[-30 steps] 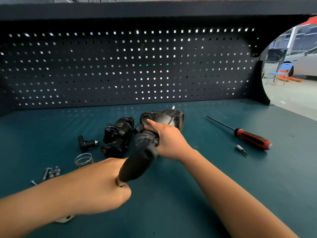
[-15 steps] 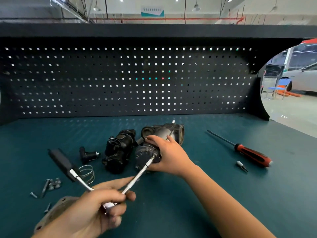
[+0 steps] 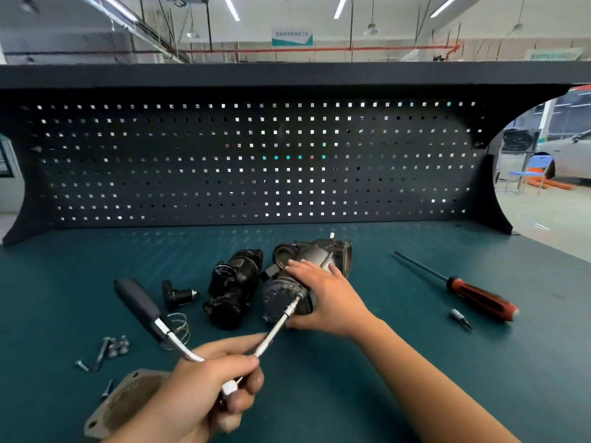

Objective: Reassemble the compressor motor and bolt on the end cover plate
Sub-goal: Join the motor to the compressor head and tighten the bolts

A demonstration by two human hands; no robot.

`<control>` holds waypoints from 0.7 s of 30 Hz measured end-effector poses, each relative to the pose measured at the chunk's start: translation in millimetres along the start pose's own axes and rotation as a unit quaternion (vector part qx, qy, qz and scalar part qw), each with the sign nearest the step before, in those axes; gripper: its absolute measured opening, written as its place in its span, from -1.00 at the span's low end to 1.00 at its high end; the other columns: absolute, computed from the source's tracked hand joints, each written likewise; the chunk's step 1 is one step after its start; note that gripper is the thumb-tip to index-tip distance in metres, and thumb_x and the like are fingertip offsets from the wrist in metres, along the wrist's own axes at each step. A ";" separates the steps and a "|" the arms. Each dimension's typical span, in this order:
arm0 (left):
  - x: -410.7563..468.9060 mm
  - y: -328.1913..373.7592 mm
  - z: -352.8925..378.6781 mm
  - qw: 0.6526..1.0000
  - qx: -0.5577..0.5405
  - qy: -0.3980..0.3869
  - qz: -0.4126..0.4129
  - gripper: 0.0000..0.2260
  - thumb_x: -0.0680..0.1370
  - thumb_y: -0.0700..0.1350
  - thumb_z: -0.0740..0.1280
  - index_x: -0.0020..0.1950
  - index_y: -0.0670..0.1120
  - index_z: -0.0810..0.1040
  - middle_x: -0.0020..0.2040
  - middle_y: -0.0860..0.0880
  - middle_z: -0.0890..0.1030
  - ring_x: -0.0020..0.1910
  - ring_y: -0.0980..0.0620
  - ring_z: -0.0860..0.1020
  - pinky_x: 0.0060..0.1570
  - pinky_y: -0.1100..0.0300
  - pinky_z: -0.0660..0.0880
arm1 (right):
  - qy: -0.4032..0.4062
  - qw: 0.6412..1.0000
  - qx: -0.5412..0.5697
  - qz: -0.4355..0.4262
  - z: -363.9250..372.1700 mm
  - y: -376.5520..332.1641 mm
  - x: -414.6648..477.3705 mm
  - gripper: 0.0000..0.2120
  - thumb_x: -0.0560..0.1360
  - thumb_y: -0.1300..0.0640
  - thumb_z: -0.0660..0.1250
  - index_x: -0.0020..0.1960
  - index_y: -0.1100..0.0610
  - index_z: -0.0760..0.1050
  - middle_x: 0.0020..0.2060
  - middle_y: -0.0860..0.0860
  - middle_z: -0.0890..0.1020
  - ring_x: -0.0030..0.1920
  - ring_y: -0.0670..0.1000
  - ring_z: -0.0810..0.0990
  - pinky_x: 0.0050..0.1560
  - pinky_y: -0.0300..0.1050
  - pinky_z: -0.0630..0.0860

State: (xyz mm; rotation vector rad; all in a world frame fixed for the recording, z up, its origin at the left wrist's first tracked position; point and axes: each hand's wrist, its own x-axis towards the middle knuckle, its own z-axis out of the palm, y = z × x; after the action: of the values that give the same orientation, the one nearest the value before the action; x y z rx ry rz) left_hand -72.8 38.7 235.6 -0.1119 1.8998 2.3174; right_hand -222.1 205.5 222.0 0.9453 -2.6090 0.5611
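Because a turning socket would roll a loose round body, the right hand (image 3: 332,298) is clasping the compressor motor (image 3: 307,257) from above, with fingers spread over the housing and the thumb tucked under its near end, and it is holding the motor down on the surface (image 3: 399,378). The left hand (image 3: 208,391) is gripping the ratchet wrench (image 3: 140,305) at its head, fingers curled round the joint where the long extension bar (image 3: 278,324) is starting, while the black handle is sticking out to the left with nothing touching it. This looks like a grip for spinning a fastener quickly with little force, not for final tightening. The far tip of the bar is sitting against the near end face of the motor, probably on a bolt, though the bolt itself is hidden. The end cover plate (image 3: 128,398) is lying flat at the near left, partly behind the left wrist, so it is not yet mounted. Loose bolts (image 3: 112,346) are waiting just beyond it, within easy reach. A red-handled screwdriver (image 3: 479,298) is lying well apart to the right, out of the way.
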 end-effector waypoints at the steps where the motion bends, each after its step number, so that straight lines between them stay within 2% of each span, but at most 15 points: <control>1: 0.0 0.7 1.7 1.000 0.004 0.011 0.002 -0.73 0.51 -0.41 0.19 -0.01 -0.19 0.65 -0.49 -0.16 0.42 -0.65 0.05 0.26 -0.63 0.41 0.15 | 0.002 1.000 -0.002 0.001 0.1 -0.6 0.2 -0.17 0.34 -0.15 0.46 0.49 -0.03 0.17 0.49 -0.17 0.17 0.49 -0.17 0.04 0.46 -0.01 -0.19; 4: 0.2 3.0 4.3 0.999 0.018 0.029 0.011 -0.73 0.52 -0.41 0.18 0.04 -0.20 0.62 -0.50 -0.15 0.41 -0.65 0.06 0.25 -0.63 0.41 0.12 | 0.005 1.000 -0.003 0.004 -1.6 -1.9 0.8 -0.22 0.35 -0.15 0.45 0.48 -0.02 0.21 0.47 -0.17 0.21 0.48 -0.16 0.09 0.46 0.06 -0.18; 9: 1.3 3.0 3.8 0.998 0.058 0.015 0.037 -0.68 0.49 -0.45 0.19 -0.02 -0.15 0.65 -0.50 -0.19 0.42 -0.67 0.03 0.27 -0.59 0.39 0.13 | 0.015 1.000 0.002 -0.002 -2.6 -0.4 1.8 -0.26 0.35 -0.14 0.44 0.45 -0.02 0.26 0.44 -0.16 0.29 0.47 -0.14 0.15 0.46 0.08 -0.16; 14: 3.9 10.7 -3.3 0.997 0.063 -0.021 0.037 -0.67 0.34 -0.45 0.33 -0.09 -0.10 0.71 -0.50 -0.21 0.39 -0.66 0.03 0.27 -0.60 0.36 0.15 | 0.024 1.000 0.017 -0.005 -4.2 -0.6 6.8 -0.27 0.33 -0.10 0.47 0.43 0.00 0.32 0.41 -0.14 0.35 0.45 -0.12 0.20 0.44 0.07 -0.12; 17: 4.8 15.9 -6.7 0.996 0.072 -0.045 0.040 -0.62 0.22 -0.33 0.30 -0.07 -0.06 0.70 -0.50 -0.21 0.40 -0.65 0.02 0.28 -0.61 0.32 0.19 | 0.026 0.999 0.023 -0.008 -3.4 0.6 7.9 -0.27 0.31 -0.10 0.48 0.42 0.00 0.34 0.40 -0.15 0.36 0.45 -0.13 0.20 0.44 0.05 -0.12; 21: 6.3 20.0 -12.4 0.992 0.109 -0.051 0.040 -0.63 0.37 -0.46 0.29 -0.02 -0.07 0.69 -0.50 -0.20 0.41 -0.63 0.02 0.27 -0.57 0.31 0.18 | 0.032 0.999 0.040 -0.005 -2.6 1.7 8.4 -0.27 0.30 -0.08 0.50 0.41 -0.02 0.35 0.40 -0.17 0.36 0.44 -0.13 0.20 0.41 -0.08 -0.04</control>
State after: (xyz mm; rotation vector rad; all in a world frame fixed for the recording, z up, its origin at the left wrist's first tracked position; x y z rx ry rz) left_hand -82.6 23.1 251.6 0.1062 2.1245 2.0990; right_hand -229.0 203.4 227.2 0.9479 -2.5407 0.6867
